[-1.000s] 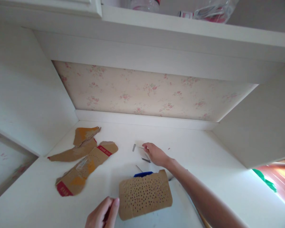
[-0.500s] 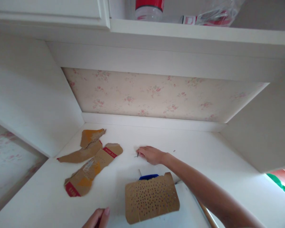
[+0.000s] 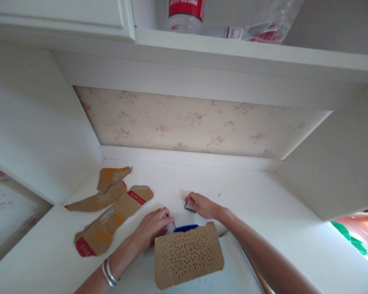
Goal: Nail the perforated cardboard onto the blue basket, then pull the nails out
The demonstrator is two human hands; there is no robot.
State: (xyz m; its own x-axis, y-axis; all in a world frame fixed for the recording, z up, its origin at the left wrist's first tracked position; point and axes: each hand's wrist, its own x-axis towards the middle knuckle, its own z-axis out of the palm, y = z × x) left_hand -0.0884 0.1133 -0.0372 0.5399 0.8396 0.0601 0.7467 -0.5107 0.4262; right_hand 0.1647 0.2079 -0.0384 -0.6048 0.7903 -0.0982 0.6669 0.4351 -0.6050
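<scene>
My right hand (image 3: pixel 200 205) is low over the white surface, fingers pinched on a small thin dark piece (image 3: pixel 190 210) whose kind I cannot make out. My left hand (image 3: pixel 155 226), with silver bangles on the wrist, curls its fingers at the far left corner of a perforated cardboard piece (image 3: pixel 188 256). A small clear or greyish thing (image 3: pixel 171 228) shows at its fingertips, too hidden to name. Just behind the cardboard's far edge, between the hands, lies a blue object (image 3: pixel 186 228), mostly covered.
Torn cardboard pieces (image 3: pixel 110 216) with red and yellow tape lie at the left. A dark speck (image 3: pixel 219 194) sits right of my right hand. An overhead shelf (image 3: pixel 248 49) holds a red-labelled bottle (image 3: pixel 186 14) and a plastic bag (image 3: pixel 263 30). Side panels flank the surface.
My left hand has reached forward from the near edge to the cardboard's far left corner. My right hand has shifted slightly, and the dark piece in it shows wider. The view has shifted slightly.
</scene>
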